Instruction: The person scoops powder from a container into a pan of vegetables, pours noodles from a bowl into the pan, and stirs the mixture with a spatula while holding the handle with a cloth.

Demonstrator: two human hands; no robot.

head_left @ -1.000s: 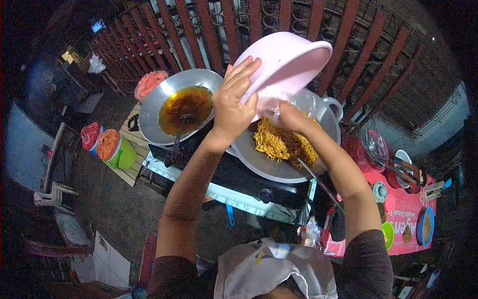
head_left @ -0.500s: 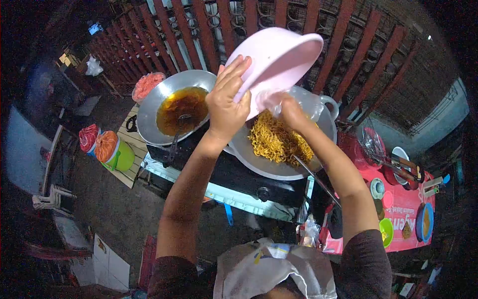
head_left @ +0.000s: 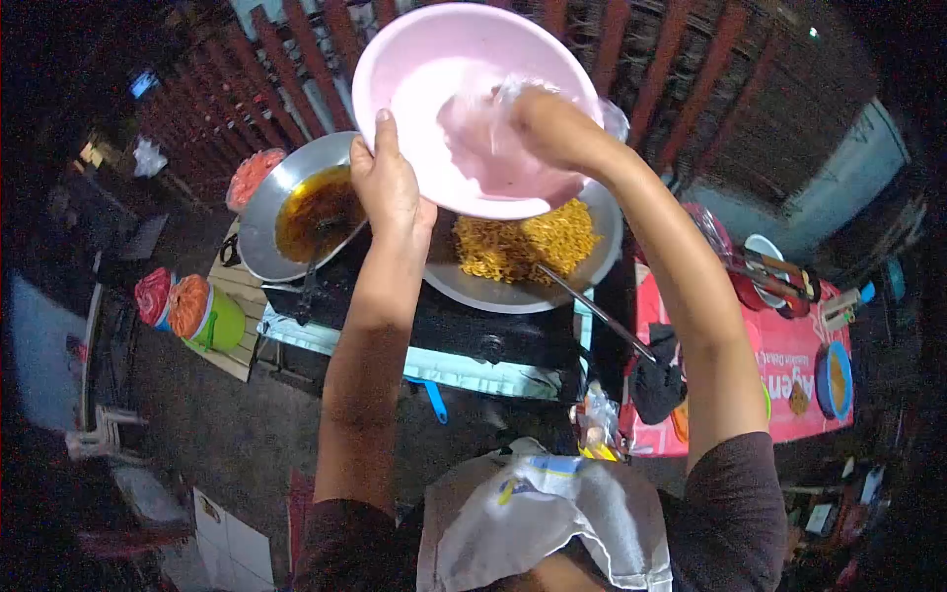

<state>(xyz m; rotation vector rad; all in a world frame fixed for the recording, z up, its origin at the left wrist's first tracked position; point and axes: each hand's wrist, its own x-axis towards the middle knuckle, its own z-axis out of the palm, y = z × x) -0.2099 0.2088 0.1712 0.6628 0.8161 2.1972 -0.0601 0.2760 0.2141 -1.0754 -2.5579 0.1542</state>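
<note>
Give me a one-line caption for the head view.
Left hand tilts pink basin above noodle wok; right hand reaches inside it.

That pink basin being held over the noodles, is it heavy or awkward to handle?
The pink basin is probably light: the left hand alone grips its rim. It looks like rigid plastic, keeping its shape while tilted. The right hand inside suggests it may wobble unsupported.

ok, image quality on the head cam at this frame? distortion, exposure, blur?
Head view: strong fisheye, fence slats bow outward and the corners vignette to black. Light is concentrated mid-frame; the pink basin looks nearly blown out, the floor at left is murky. The right hand inside the basin is soft with motion blur; the left hand on the rim is sharper.
</note>
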